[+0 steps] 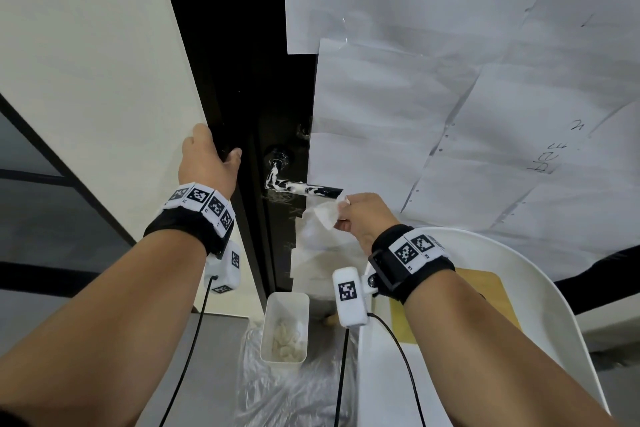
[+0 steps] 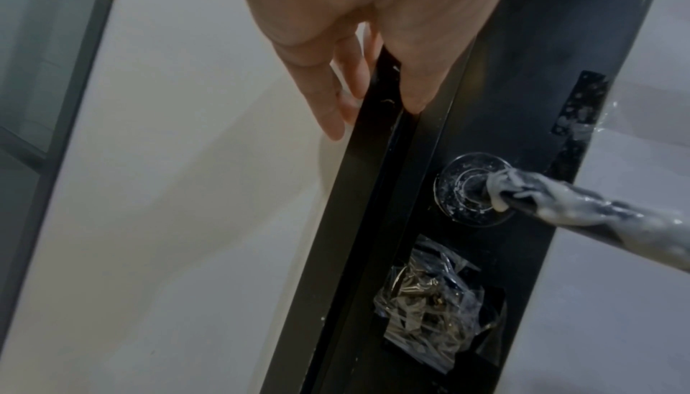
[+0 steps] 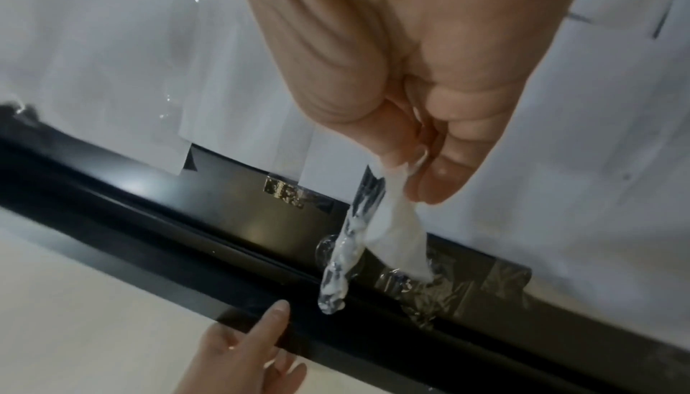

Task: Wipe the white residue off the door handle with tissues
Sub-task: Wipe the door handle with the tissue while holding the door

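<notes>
A black lever door handle (image 1: 301,188) smeared with white residue juts from the black door (image 1: 256,87). The residue coats its shaft and neck (image 2: 582,208) down to the round rose. My right hand (image 1: 343,208) pinches a crumpled white tissue (image 1: 323,215) just below the handle's free end. In the right wrist view the tissue (image 3: 399,238) hangs from thumb and fingers beside the handle (image 3: 351,241). My left hand (image 1: 214,152) grips the door's edge left of the handle, thumb on the front face, fingers behind the edge (image 2: 373,111).
White paper sheets (image 1: 450,80) are taped over the door panel on the right. A lock wrapped in clear plastic (image 2: 429,297) sits below the handle. On the floor stands a white bin (image 1: 273,308) with used tissues on plastic film. A white chair (image 1: 540,305) is at lower right.
</notes>
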A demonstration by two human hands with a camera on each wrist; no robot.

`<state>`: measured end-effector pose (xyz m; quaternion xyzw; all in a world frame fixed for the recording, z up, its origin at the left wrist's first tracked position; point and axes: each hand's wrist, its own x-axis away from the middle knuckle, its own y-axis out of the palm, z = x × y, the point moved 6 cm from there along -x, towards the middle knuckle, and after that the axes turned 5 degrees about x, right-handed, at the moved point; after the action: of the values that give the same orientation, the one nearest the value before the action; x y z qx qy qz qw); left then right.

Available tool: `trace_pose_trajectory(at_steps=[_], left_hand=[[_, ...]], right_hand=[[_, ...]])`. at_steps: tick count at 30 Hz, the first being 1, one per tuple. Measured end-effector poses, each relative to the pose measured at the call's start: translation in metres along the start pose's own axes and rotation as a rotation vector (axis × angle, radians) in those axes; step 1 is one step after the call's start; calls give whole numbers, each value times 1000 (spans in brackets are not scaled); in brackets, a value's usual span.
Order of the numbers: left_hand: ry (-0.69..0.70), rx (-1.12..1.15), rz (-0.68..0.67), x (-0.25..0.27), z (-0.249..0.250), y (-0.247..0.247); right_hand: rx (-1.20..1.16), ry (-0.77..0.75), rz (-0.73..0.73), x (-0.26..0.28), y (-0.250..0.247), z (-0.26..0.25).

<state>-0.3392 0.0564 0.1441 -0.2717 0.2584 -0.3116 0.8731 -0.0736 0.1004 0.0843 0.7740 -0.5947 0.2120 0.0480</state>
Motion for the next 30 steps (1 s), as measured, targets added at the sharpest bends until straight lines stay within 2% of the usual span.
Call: trace_pose_trajectory(at_steps=[4,7,9,13,15,18,22,26,30], left_hand=[[3,2,-7,-1,0,1],[3,4,-4,0,-1,1],[-1,-1,0,0,0,0],[0,-5,-1,1,0,0],[-4,-1,1,2,0,0],[-7,-4,1,2,1,1],[-7,-5,1,2,2,-1],[-10,-7,-4,1,1,0],[-14,6,-10,2,1,1]], right_hand=[[-230,90,-17,8,8,-2],[-219,104,-121,16,16,-2],[-79,11,-115,17,14,-9],[525,-381,129,20,-8,-51],[720,-521,213,23,-11,-66],[877,-568,198,21,-3,-67],[1106,-574,167,16,17,-44],[1144,-612,175,14,29,-43],[1136,-640,98,13,40,-46]])
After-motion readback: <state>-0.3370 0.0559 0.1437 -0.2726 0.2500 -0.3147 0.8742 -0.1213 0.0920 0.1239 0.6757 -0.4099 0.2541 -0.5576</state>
